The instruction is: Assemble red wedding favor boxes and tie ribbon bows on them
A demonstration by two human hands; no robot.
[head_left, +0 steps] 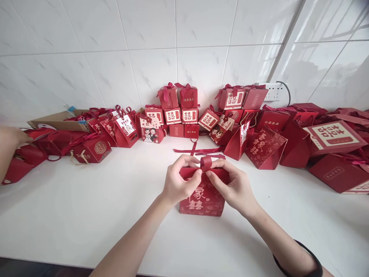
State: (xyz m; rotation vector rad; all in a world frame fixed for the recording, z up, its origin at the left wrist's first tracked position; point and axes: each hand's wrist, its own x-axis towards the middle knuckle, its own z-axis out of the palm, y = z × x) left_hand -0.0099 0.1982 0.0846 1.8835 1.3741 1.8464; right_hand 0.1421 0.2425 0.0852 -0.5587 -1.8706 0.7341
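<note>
A red gift box [215, 202] with pale Chinese characters stands upright on the white table in front of me. At its top edge a dark red ribbon [205, 163] rises in a loop. My left hand [182, 181] pinches the ribbon from the left, thumb and fingers meeting at the box's top. From the right, my right hand [232, 184] pinches the ribbon's other side, its thumb close to the left thumb. The fingers partly cover the box's upper corners. Just behind the box, loose ribbon strips [198, 151] lie on the table.
Red gift boxes [173, 115] are stacked along the tiled wall, with more boxes [331, 169] at the right. A cardboard tray [52, 119] holds red items at the left. Another person's arm [8, 148] reaches in there. A power strip [273, 92] sits against the wall.
</note>
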